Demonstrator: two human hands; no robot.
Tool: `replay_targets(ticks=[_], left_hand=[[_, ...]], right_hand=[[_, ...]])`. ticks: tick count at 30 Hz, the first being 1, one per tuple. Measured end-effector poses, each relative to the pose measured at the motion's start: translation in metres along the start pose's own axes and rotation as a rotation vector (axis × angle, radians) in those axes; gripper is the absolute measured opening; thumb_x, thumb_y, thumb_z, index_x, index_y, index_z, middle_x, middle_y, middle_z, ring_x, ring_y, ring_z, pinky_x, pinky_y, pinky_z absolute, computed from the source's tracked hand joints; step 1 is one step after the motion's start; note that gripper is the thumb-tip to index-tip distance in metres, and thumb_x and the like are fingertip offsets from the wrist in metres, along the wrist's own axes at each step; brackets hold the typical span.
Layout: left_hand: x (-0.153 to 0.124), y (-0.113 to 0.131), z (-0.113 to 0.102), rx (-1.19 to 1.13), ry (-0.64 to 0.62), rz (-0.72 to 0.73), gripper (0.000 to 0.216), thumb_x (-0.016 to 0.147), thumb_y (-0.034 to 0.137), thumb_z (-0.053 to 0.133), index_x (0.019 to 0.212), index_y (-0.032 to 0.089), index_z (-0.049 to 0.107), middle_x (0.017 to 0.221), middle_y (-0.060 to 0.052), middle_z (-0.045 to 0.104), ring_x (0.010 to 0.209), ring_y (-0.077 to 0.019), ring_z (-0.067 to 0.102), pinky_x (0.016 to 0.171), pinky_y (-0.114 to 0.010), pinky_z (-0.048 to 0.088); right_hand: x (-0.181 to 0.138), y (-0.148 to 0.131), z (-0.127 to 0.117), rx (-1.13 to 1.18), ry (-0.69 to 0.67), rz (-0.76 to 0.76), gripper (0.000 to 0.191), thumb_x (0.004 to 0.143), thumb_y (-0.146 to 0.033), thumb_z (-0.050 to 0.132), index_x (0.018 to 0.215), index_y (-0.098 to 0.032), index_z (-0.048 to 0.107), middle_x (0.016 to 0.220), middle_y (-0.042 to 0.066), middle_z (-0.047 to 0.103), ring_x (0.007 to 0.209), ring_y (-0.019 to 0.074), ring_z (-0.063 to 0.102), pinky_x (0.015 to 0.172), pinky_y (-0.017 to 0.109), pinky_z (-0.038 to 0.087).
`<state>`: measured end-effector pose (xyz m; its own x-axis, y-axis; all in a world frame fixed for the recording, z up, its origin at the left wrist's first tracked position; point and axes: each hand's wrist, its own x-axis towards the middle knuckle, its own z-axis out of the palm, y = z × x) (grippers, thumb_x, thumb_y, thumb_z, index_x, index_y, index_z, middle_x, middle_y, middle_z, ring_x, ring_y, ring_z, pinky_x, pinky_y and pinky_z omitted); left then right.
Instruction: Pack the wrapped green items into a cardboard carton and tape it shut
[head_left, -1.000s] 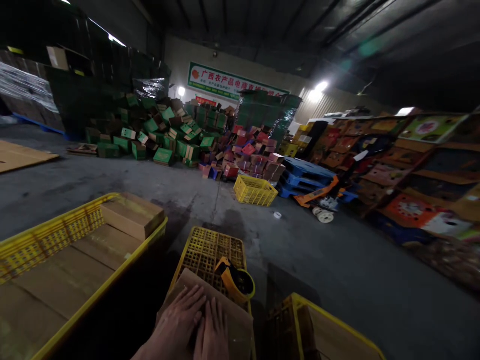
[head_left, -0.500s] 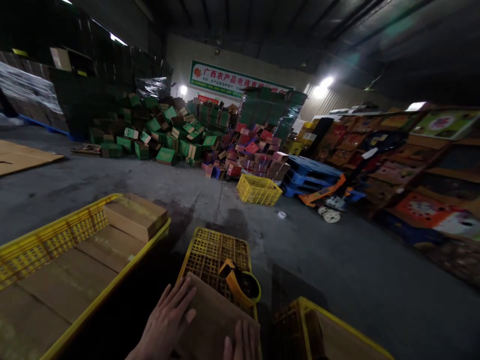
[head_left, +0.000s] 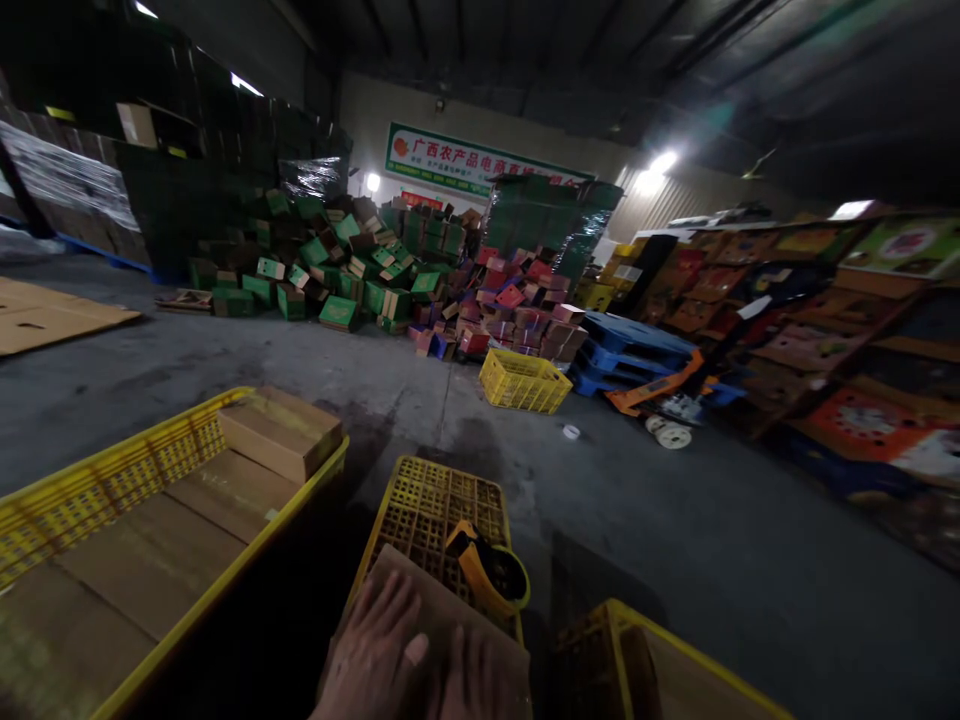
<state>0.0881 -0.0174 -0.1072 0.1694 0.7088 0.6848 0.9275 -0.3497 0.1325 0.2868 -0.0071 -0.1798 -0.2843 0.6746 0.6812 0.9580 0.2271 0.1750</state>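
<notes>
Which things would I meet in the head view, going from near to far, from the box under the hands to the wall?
Cardboard box, handheld tape dispenser, small white roll, slatted yellow plastic crate, heap of mostly reddish boxes, green-bordered wall banner.

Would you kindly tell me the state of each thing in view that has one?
Left hand: open, palm down on near box.
Right hand: flat on near box, blurred.
Near box: under both hands; sealing unclear.
Middle crate: grid face up.
Tape dispenser: lying on middle crate, not held.
Left crate: open-topped, holding boxes.
Right crate: cardboard inside.
Far crate: upright.
Blue pallets: stacked.
Green boxes: heaped.
Lamp: lit.
</notes>
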Motion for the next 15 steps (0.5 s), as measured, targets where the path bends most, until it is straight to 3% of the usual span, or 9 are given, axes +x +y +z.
replay_targets(ticks=[3, 7, 11, 15], left_hand=[[0.005, 0.018, 0.000, -0.116, -0.010, 0.055, 0.039, 0.101, 0.039, 0.053, 0.134, 0.022, 0.064, 0.134, -0.005, 0.070, 0.127, -0.0192, 0.063, 0.111, -0.032, 0.050], [0.006, 0.021, -0.007, -0.172, -0.095, 0.051, 0.050, 0.100, 0.048, 0.053, 0.141, 0.020, 0.058, 0.140, -0.007, 0.065, 0.132, -0.0217, 0.060, 0.110, -0.034, 0.051], [0.006, 0.007, -0.012, -0.170, -0.174, 0.041, 0.048, 0.101, 0.048, 0.053, 0.143, 0.024, 0.057, 0.144, -0.005, 0.062, 0.134, -0.0221, 0.058, 0.111, -0.037, 0.051], [0.002, -0.015, -0.014, -0.149, -0.196, -0.066, 0.047, 0.101, 0.047, 0.054, 0.143, 0.027, 0.058, 0.148, -0.005, 0.059, 0.138, -0.0242, 0.054, 0.115, -0.044, 0.047]], right_hand=[[0.000, -0.022, 0.009, 0.144, -0.038, -0.087, 0.054, 0.095, -0.024, 0.030, 0.129, -0.022, 0.072, 0.130, 0.014, 0.070, 0.115, 0.0368, 0.068, 0.089, 0.054, 0.052], [0.001, -0.034, -0.004, 0.190, -0.165, 0.021, 0.055, 0.097, -0.029, 0.033, 0.146, -0.023, 0.058, 0.142, 0.011, 0.063, 0.130, 0.0358, 0.059, 0.099, 0.056, 0.048], [0.004, -0.015, -0.032, 0.143, -0.233, 0.113, 0.055, 0.103, -0.040, 0.028, 0.143, -0.020, 0.061, 0.144, 0.013, 0.060, 0.131, 0.0366, 0.058, 0.101, 0.059, 0.048], [-0.006, 0.023, -0.038, 0.076, -0.108, 0.150, 0.060, 0.105, -0.050, 0.030, 0.132, -0.013, 0.069, 0.133, 0.020, 0.067, 0.122, 0.0390, 0.064, 0.093, 0.054, 0.053]])
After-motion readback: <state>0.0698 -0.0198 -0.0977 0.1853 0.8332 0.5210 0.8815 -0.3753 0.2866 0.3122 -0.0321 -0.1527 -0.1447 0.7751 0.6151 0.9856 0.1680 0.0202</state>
